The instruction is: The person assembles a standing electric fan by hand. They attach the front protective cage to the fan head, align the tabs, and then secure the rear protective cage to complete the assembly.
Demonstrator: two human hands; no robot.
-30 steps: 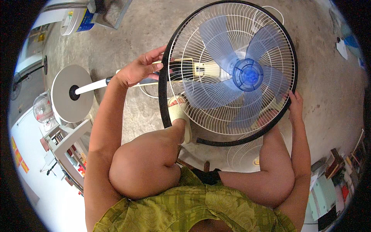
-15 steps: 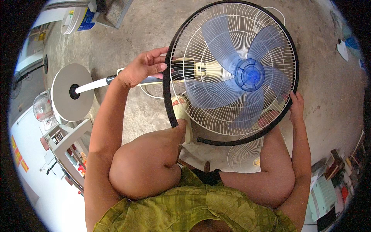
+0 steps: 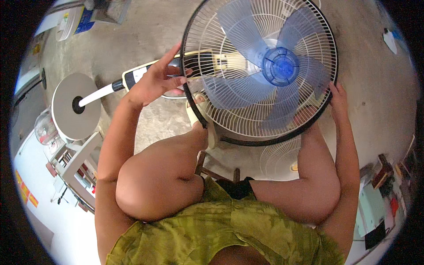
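Note:
A pedestal fan lies on its side, its blue translucent blades (image 3: 240,95) in front of a white wire grille (image 3: 207,33). A black rim band (image 3: 332,35) runs round the grille's edge, with a gap between its two ends at the lower left. At the left side my left hand (image 3: 152,84) grips the band, thumb in front, some fingertips behind, the index finger stretched up along it. My right hand (image 3: 338,99) is closed on the band at the lower right, its fingertips on the edge. The fan's white pole (image 3: 101,92) reaches left to a round base (image 3: 66,106).
Another wire grille (image 3: 280,161) lies on the floor by my right leg. A white and blue bucket (image 3: 75,22) stands far left. Shelving (image 3: 81,163) is at the left. A pale green box (image 3: 370,207) sits at the lower right, near wooden pieces (image 3: 383,172).
The band on the left now lies closer to the grille's edge, and its end gap looks narrower. The fan head sits higher in view. Both hands stay on the band.

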